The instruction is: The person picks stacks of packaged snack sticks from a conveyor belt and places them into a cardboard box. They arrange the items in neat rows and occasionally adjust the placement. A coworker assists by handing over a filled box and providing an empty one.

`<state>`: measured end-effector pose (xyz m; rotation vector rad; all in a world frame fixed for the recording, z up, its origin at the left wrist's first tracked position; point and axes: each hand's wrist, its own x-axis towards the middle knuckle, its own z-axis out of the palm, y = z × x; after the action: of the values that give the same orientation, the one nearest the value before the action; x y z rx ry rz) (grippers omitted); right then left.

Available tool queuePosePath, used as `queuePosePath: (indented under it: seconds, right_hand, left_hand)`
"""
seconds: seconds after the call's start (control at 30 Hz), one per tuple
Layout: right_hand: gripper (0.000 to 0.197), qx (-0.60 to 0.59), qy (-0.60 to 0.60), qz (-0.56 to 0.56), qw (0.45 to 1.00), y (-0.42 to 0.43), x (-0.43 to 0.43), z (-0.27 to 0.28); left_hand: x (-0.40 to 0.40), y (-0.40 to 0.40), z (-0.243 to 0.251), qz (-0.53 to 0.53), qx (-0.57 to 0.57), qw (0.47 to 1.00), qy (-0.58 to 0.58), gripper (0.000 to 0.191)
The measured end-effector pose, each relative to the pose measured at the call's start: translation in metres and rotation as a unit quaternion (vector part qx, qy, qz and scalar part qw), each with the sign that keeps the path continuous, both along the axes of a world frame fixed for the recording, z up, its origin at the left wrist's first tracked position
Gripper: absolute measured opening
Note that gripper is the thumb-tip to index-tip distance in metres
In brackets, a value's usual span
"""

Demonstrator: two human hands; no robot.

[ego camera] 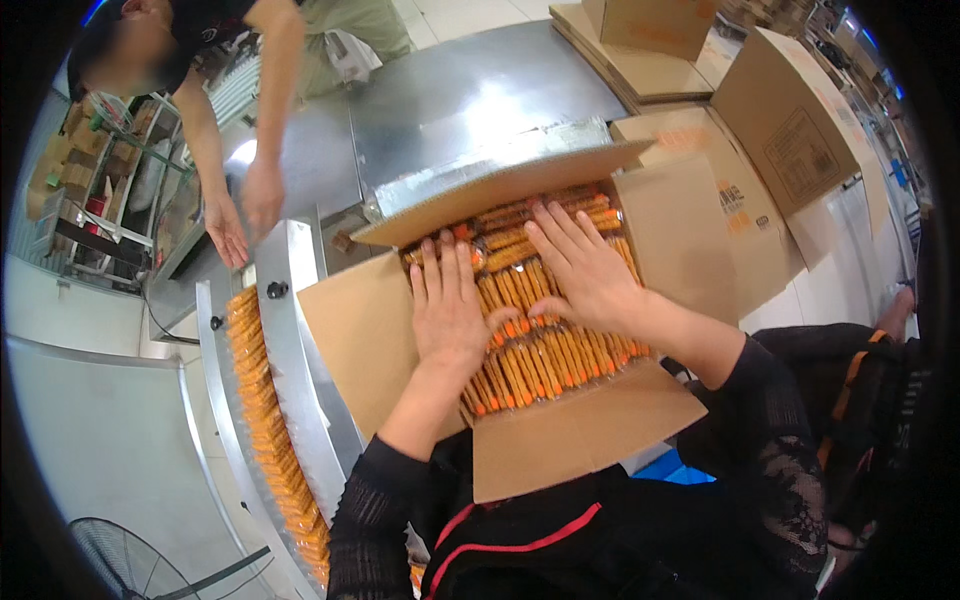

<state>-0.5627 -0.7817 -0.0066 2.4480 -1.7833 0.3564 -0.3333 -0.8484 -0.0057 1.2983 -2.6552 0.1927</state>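
Note:
Before me is an open cardboard box [577, 442], its flaps folded outward. Thin, golden-brown wrapped food packets [540, 367] fill it, standing on edge in rows, with orange marks on their wrappers. Flat on the packets at the left lies my left hand [450, 315], fingers pointing to the box's far side. My right hand [585, 274] rests palm down on the packets to the right, fingers spread. Both thumbs point inward near the middle, a small gap between them. Neither hand grips anything. Packets under the palms are hidden.
A metal conveyor chute [300, 360] at the left carries a line of similar packets [274, 420]. Across the steel table [450, 82], a co-worker's hands [244, 214] hover over its upper end. Cardboard boxes [787, 127] stand at the right; a fan [124, 559] is at lower left.

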Motion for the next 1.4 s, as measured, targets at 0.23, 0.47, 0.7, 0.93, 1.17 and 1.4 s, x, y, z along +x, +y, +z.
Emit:
queuePosePath:
  seconds: [0.23, 0.47, 0.7, 0.93, 1.17, 1.4]
  right_hand:
    - [0.103, -0.016, 0.024, -0.025, 0.999, 0.007, -0.007, 0.025]
    - [0.085, 0.078, 0.0, -0.065, 0.995, 0.035, -0.044, 0.011]
    - [0.02, -0.267, -0.378, -0.277, 0.842, 0.156, -0.099, 0.011]
    - [0.025, -0.057, -0.49, -0.333, 0.803, 0.256, -0.021, -0.153]
    - [0.06, 0.051, -0.948, -0.085, 0.302, 0.17, -0.021, -0.173]
    - [0.094, -0.107, -0.629, -0.137, 0.758, 0.021, -0.031, 0.004]
  left_hand:
    - [0.016, 0.012, 0.013, 0.005, 0.045, 0.998, -0.044, 0.114]
    - [0.087, 0.081, 0.004, 0.067, 0.067, 0.975, 0.201, 0.068]
    - [0.201, 0.199, -0.075, 0.274, 0.214, 0.727, 0.592, 0.032]
    - [0.147, 0.2, -0.111, 0.162, 0.475, 0.65, 0.571, 0.045]
    - [0.124, 0.115, -0.148, 0.063, 0.338, 0.879, 0.33, 0.041]
    - [0.064, 0.001, 0.024, 0.008, 0.368, 0.68, 0.634, 0.066]
